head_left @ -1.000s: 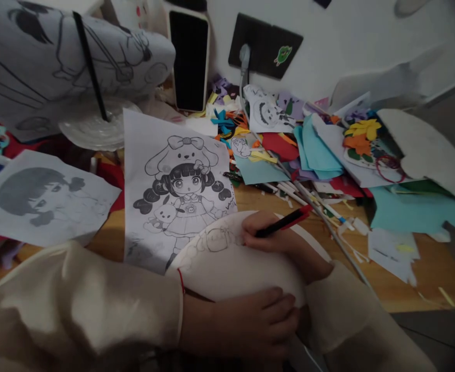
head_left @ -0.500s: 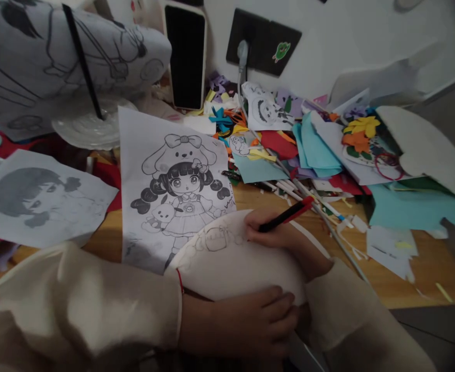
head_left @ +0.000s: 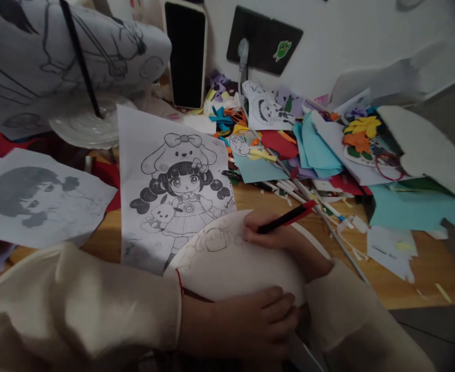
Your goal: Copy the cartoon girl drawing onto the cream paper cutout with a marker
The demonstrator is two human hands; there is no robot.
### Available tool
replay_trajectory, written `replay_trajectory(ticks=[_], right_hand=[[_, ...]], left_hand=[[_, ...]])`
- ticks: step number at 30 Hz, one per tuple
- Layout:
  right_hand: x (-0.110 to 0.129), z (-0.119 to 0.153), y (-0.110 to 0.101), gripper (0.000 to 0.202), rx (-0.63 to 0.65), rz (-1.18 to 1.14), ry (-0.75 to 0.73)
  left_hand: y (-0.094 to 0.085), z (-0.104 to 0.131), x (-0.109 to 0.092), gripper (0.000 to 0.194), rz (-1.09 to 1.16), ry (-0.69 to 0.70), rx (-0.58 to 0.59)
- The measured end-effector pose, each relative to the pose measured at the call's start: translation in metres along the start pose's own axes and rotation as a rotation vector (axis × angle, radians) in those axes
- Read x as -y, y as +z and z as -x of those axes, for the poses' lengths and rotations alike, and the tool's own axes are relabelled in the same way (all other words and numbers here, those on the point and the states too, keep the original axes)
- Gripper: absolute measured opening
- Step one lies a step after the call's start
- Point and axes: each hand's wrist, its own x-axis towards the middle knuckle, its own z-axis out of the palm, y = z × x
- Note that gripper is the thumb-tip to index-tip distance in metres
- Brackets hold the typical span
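Observation:
My right hand is closed round a black pen with a red end, its fingers low on the barrel and the tip hidden behind them. It rests on a white rounded board, where faint outlines of a head with a bow are drawn. Along the board's near edge lies my left hand, fingers curled over the rim and the thumb hidden. Behind the board, partly covered by it, is a printed drawing of a girl in a dog-eared hat.
A second girl drawing lies left, near a clear plastic lid. A phone leans on the wall beside a black socket plate. Coloured scraps, blue sheets and a white rounded piece cover the back and right.
The pen's red end has tipped slightly lower and to the right, with a small shift of my right hand. My left hand and the board stay in place.

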Motion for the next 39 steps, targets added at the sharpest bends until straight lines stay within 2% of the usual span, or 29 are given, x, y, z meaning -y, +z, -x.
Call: replay_trajectory(ticks=[7, 11, 15, 18, 22, 29, 33, 39], right_hand=[[-0.0028, 0.0005, -0.0001, 0.032, 0.005, -0.060, -0.017], [-0.0017, -0.0002, -0.0017, 0.030, 0.071, -0.030, -0.015], [-0.0028, 0.0015, -0.0028, 0.030, 0.081, -0.010, -0.017], [-0.0056, 0.0043, -0.0013, 0.032, 0.099, -0.075, 0.005], [-0.0071, 0.0060, 0.0027, 0.033, 0.062, -0.173, 0.039], [-0.0036, 0.0034, 0.0044, 0.035, 0.027, -0.082, 0.010], [-0.0035, 0.0034, 0.0035, 0.035, 0.093, -0.092, 0.003], [-0.0044, 0.0043, 0.0044, 0.034, 0.092, -0.098, 0.037]], left_hand=[[0.0011, 0.0002, -0.0003, 0.024, -0.001, 0.004, -0.017], [0.0017, -0.0001, -0.0003, 0.025, 0.007, 0.004, -0.016], [0.0016, 0.0000, -0.0001, 0.026, 0.006, 0.001, -0.007], [0.0010, -0.0002, 0.0001, 0.028, 0.001, 0.000, -0.003], [0.0000, -0.0002, -0.0001, 0.028, -0.002, 0.005, 0.012], [-0.0011, 0.0007, -0.0004, 0.026, 0.010, 0.003, 0.010], [-0.0019, 0.0003, -0.0002, 0.025, 0.006, -0.001, -0.002], [-0.0030, -0.0004, 0.0012, 0.024, 0.005, 0.002, -0.002]])
